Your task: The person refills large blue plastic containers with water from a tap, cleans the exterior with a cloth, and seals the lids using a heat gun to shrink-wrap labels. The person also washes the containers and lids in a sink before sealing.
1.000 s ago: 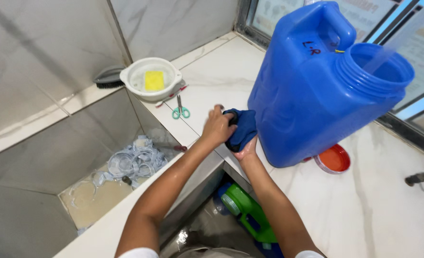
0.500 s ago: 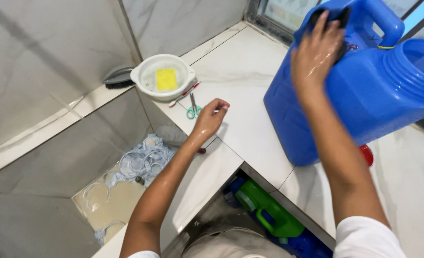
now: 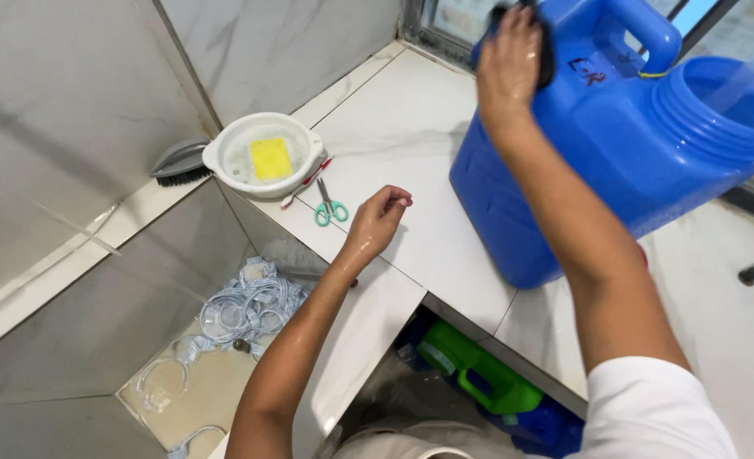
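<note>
Our right hand (image 3: 513, 59) presses a dark cloth (image 3: 545, 51) flat against the upper shoulder of the big blue jug (image 3: 615, 161), fingers closed around the cloth, at about one o'clock in the view. The jug stands tilted on the white marble counter (image 3: 411, 144), its wide mouth toward three o'clock. Our left hand (image 3: 378, 223) rests near the counter's edge at the centre, wet, its fingers curled loosely inward and holding nothing we can see. Just beside it, toward ten o'clock, lie small green scissors (image 3: 330, 206), and a red-and-white toothbrush (image 3: 307, 181) next to them. Farther toward ten o'clock sits a white bowl (image 3: 224, 157) with a yellow sponge (image 3: 270, 158) in it, and a grey brush (image 3: 178, 163) touching the bowl's far side. Below the counter, at eight o'clock, a tiled basin (image 3: 71, 340) holds a heap of clear plastic rings (image 3: 245, 306) in shallow murky water. A green bottle (image 3: 479, 378) lies under the counter at five o'clock.
</note>
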